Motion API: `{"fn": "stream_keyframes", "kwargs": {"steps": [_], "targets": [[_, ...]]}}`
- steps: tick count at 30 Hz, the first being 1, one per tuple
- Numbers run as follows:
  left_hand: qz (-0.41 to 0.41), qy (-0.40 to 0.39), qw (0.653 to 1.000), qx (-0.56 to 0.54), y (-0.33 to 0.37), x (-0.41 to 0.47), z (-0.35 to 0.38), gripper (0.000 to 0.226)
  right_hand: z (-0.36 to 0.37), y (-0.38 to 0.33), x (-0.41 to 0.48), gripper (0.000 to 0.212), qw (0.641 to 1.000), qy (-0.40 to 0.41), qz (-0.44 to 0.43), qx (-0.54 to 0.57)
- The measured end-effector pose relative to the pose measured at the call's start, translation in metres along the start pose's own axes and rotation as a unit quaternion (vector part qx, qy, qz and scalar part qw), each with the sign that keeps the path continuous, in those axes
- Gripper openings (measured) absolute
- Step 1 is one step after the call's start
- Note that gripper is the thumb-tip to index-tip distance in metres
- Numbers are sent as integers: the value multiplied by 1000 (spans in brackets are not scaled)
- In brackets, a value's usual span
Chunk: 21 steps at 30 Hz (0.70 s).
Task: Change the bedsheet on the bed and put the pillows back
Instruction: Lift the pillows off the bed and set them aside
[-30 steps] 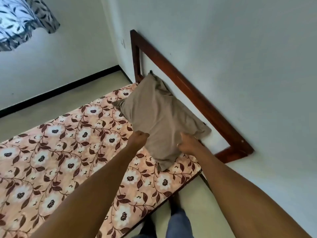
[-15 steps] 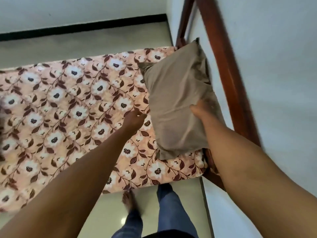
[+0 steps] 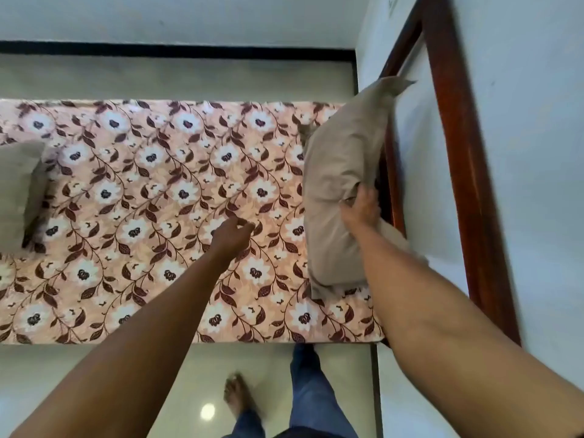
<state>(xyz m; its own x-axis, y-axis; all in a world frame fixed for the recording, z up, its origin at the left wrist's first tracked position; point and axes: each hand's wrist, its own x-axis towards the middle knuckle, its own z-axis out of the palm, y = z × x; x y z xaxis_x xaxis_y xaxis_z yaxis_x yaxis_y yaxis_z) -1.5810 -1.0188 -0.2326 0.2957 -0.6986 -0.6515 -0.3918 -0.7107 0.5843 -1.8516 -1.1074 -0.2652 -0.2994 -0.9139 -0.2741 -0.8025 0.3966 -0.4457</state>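
A pink bedsheet [image 3: 158, 197] with white flowers and dark leaves covers the mattress. A beige pillow [image 3: 338, 184] leans against the wooden headboard [image 3: 455, 172] at the right end of the bed. My right hand [image 3: 361, 210] grips the pillow's right edge. My left hand [image 3: 232, 233] hovers over the sheet left of that pillow, fingers loosely curled and holding nothing. A second pillow [image 3: 17, 191], grey-beige, lies on the sheet at the far left, cut off by the frame.
The headboard stands against a white wall [image 3: 537, 153]. Pale tiled floor [image 3: 177, 80] runs beyond the bed, with a black skirting line. Near the bed's front edge I see my bare foot [image 3: 237, 396] and jeans leg [image 3: 311, 390].
My left hand has let go of the pillow and drawn back left over the sheet. My right hand has pushed the pillow up against the headboard. My view has swung, and the second pillow now shows.
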Motion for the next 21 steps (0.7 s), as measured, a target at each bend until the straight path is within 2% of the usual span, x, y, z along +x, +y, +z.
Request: {"fn": "stream_keyframes", "kwargs": {"steps": [2,5,7,9,11,13,16,19,21], "targets": [[11,24,999,-28,-22,-14,-47,30,9,-56,-43,46,994,-7,-79,79],[4,18,998,-57,-25,-17,-66,26,12,-94,-61,32,989,15,-80,120],[-3,46,994,-98,-50,-30,-110,25,14,-141,-91,23,983,8,-114,146],[-17,75,986,-149,-84,-38,-166,32,14,-198,-122,25,973,-7,-129,191],[-38,97,976,-193,-119,-45,-217,38,17,-245,-149,33,959,-54,-111,256],[-72,124,958,-248,-160,-54,-274,46,25,-289,-178,38,928,-107,-112,340],[-109,138,929,-325,-208,-67,-358,59,44,-351,-212,27,879,-191,-112,423],[-69,108,897,-423,-236,-82,-432,59,74,-403,-247,33,853,-257,-112,440],[-29,94,873,-478,-228,-87,-442,51,80,-405,-248,34,849,-278,-104,437]]}}
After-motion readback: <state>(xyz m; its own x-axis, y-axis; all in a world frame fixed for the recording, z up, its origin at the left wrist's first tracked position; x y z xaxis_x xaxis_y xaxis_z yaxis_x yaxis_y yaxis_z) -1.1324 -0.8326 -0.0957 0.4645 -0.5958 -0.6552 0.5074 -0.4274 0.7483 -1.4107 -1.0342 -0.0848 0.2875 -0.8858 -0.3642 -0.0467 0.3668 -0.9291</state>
